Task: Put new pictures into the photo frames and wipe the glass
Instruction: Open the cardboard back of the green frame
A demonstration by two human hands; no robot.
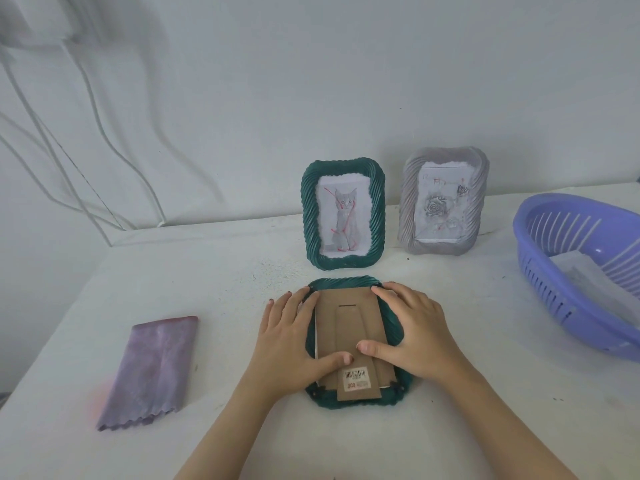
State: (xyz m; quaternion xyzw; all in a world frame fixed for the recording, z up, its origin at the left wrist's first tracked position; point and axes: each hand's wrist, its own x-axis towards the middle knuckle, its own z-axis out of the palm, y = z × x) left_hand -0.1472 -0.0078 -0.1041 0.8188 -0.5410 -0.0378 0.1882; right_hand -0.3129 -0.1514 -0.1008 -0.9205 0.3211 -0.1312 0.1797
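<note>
While face-down, ribbed green frame (pixel 323 400)

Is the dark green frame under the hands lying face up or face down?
Face down: the dark green ribbed frame shows its brown cardboard backing and barcode sticker upward.

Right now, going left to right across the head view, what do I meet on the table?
cloth → left hand → right hand → basket. The three frames overlap the hands sideways, so they are left out.
</note>
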